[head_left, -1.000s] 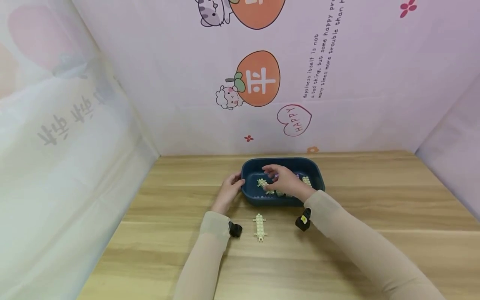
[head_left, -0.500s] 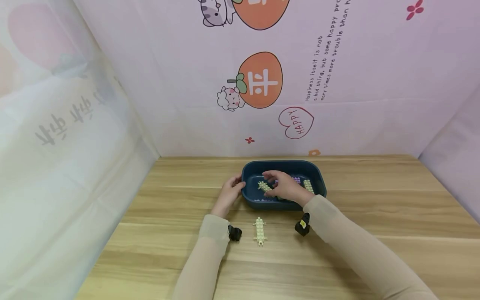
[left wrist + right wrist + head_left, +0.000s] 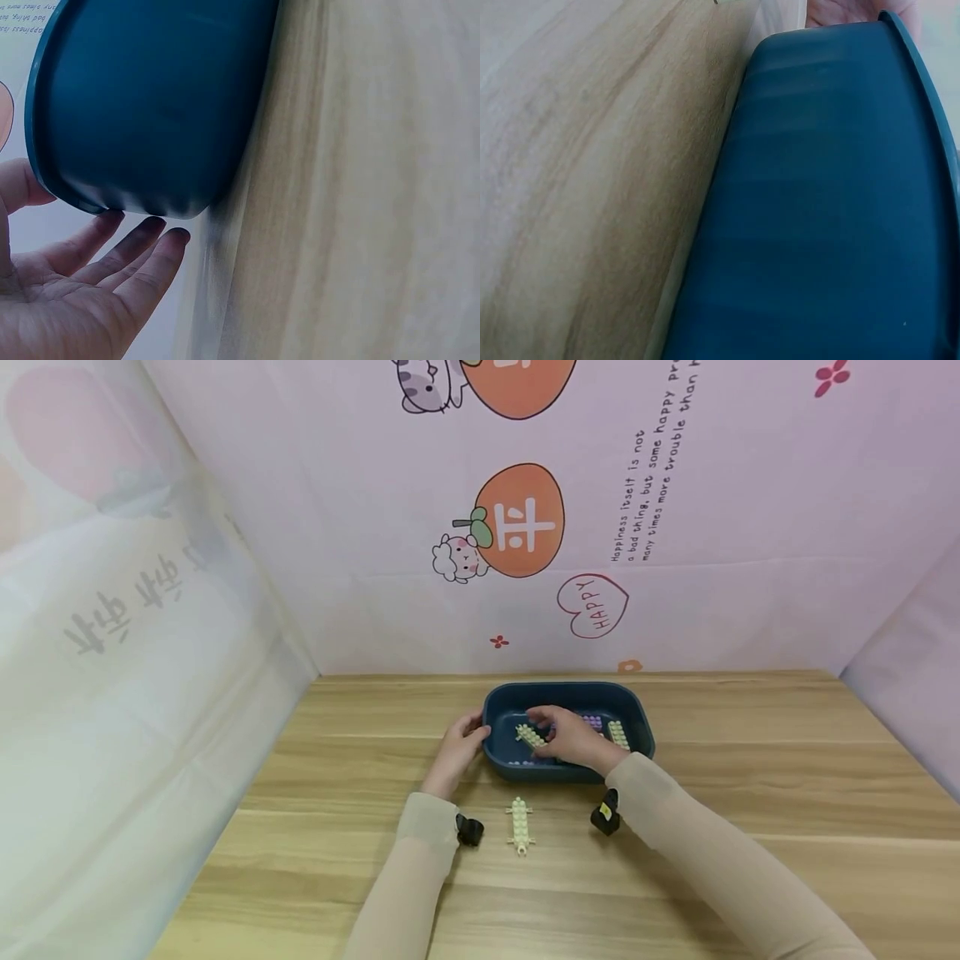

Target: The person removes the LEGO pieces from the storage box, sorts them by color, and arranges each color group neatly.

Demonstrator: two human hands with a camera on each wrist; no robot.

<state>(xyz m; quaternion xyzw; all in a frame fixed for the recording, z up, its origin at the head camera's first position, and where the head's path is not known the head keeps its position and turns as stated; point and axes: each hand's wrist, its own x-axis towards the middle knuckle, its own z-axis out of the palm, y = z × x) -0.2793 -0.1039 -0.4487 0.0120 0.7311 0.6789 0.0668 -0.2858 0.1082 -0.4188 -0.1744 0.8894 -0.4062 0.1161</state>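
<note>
My left hand [image 3: 459,747] holds the left end of a dark blue basin [image 3: 570,772]. Its thumb lies at the rim while its fingertips touch the outer wall, as the left wrist view shows. My right hand [image 3: 573,739] is down inside the basin, thumb and fingers bent beside a cream studded building-block piece [image 3: 529,736]; its other fingers are hidden, and I cannot tell whether it grips anything. A long cream building-block assembly [image 3: 520,825] with side pegs lies on the table between my forearms.
Inside the basin, purple block pieces [image 3: 592,722] lie behind my right hand and another cream piece [image 3: 617,734] sits at the right end. The wooden table [image 3: 750,760] meets a printed cloth backdrop [image 3: 412,610] just beyond the basin.
My right thumb has shifted slightly right and uncovered more of the cream piece in the basin. The left hand keeps its place on the rim. The head view has tilted slightly.
</note>
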